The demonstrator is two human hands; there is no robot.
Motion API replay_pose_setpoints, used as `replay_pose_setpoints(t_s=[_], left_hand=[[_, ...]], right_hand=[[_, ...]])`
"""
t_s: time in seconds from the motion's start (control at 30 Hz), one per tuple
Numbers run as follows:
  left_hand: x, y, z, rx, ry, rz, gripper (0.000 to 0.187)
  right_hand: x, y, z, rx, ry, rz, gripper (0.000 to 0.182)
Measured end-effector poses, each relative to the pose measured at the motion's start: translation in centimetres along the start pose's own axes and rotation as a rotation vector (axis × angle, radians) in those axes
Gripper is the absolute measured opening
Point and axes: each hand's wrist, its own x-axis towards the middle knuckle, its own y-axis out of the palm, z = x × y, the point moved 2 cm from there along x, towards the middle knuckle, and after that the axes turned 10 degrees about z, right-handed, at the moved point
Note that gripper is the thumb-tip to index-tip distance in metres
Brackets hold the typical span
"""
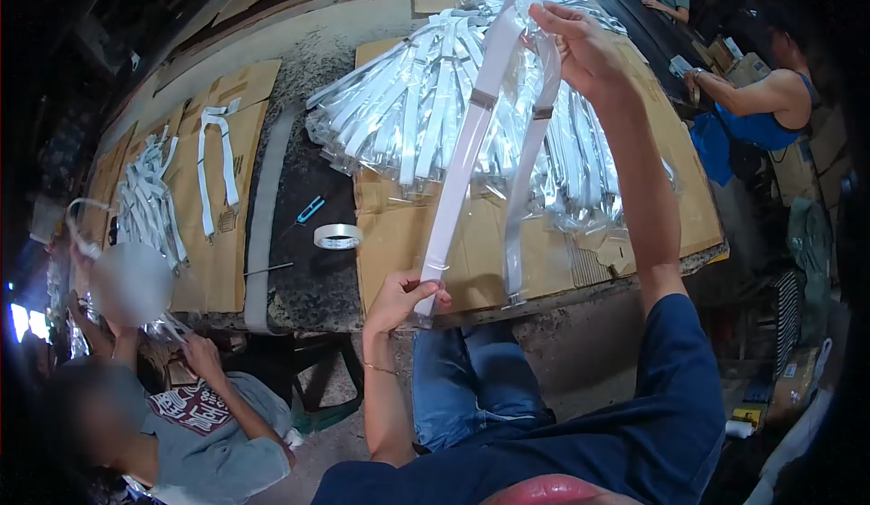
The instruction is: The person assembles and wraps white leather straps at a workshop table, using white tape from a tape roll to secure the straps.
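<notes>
At the desk (pixel 317 192), my right hand (pixel 589 48) pinches the upper-center fold of a plastic-sleeved white strap (pixel 467 143) slanting down to lower center, where my left hand (pixel 397 304) closes thumb and fingers on one end.

Tabletop (pixel 313 283): is showing a dark, speckled surface between two cardboard areas.
Right cardboard (pixel 390 233): is lying flat, bearing a pile of packed straps (pixel 435 97).
Left cardboard (pixel 222 260): is lying beside the grey strip (pixel 263 233).
Tape roll (pixel 337 237): is resting just beside the right cardboard.
Blue tool (pixel 310 211): is lying near the tape roll.
Thin rod (pixel 269 269): is lying nearer the front edge.
</notes>
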Motion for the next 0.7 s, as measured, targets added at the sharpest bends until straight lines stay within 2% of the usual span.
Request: replay_pose_setpoints(t_s=[0.03,0.1,0.13,0.2,0.23,0.3,0.33,0.37,0.43,0.5,0.57,0.6,0.63,0.67,0.7], left_hand=[[0.3,-0.3,0.4,-0.005,0.004,-0.002,0.017],[1.0,-1.1,1.2,0.251,0.074,-0.011,0.015],[1.2,-1.2,1.5,0.253,0.084,-0.015,0.015],[1.2,-1.2,1.6,-0.095,0.176,-0.213,0.019],[1.5,-1.1,1.0,-0.091,0.185,-0.214,0.019],[1.0,-1.2,-1.0,-0.201,0.437,-0.494,0.021],[1.1,-1.6,-1.7,-0.218,0.458,-0.602,0.024],[1.4,-2.0,-2.6,-0.210,0.465,-0.607,0.024],[2.3,-3.0,-4.9,-0.166,0.645,-0.755,0.030],[4.6,-4.5,-7.1,-0.155,0.687,-0.811,0.035],[6.9,-6.5,-8.9,0.016,0.519,-1.074,0.044],[8.9,-7.6,-9.4,0.013,0.539,-1.074,0.044],[10.9,-8.8,-9.8,0.541,0.480,-1.329,0.053],[12.7,-9.4,-9.9,1.093,0.380,-1.531,0.061],[14.3,-9.8,-9.4,1.096,0.401,-1.526,0.061]], right_hand=[[0.5,-0.1,0.5,-0.002,0.003,0.005,0.019],[1.8,-1.2,1.8,-0.180,-0.077,0.023,0.022],[3.5,-5.1,1.7,-0.180,-0.033,0.079,0.023],[5.9,-6.9,1.8,-0.207,-0.067,0.092,0.024],[6.8,-7.3,1.9,-0.230,-0.095,0.096,0.024],[9.2,-7.6,0.9,-0.181,-0.139,0.048,0.025],[10.4,-7.6,0.3,-0.212,-0.135,0.007,0.025],[11.4,-7.7,-0.5,-0.239,-0.129,-0.037,0.025],[14.8,-9.4,-2.5,-0.262,-0.160,-0.069,0.023],[17.1,-9.1,-4.5,-0.118,-0.037,-0.230,0.022],[21.9,-12.6,-7.7,-0.157,-0.031,-0.205,0.026],[24.2,-14.2,-9.6,-0.196,-0.020,-0.180,0.031],[25.2,-15.0,-11.5,-0.199,-0.034,-0.170,0.031],[25.6,-16.2,-13.5,-0.575,0.018,-0.275,0.048],[25.8,-17.6,-15.3,-0.952,0.070,-0.391,0.064]])
